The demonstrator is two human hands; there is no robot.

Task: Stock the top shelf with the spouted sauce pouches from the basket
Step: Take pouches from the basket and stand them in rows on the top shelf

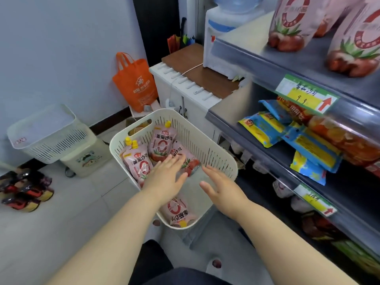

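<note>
Bare forearms come in from the bottom of the view, both reaching down over the white slotted basket on the floor. The left hand is flat, fingers straight and a bit spread, holding nothing. It's right over the pink sauce pouches in the basket, but I honestly can't tell if the fingertips are touching one or just above it. The right hand is just beside it, also with straight, relaxed fingers and nothing in it, over the basket's near right part.

Pouches are all around the left hand: a couple with yellow spouts off to its left, one standing up just beyond the fingertips, another under the fingers, and one lying upside down under the wrist.

Up and to the right of the right hand is the grey top shelf, with two of the same pouches already standing on it. A green and yellow price tag hangs on its front edge. Blue and yellow snack packs sit on the shelf below.

Well beyond the left hand there's an orange tote bag against the wall, and far off to its left a second white basket.
</note>
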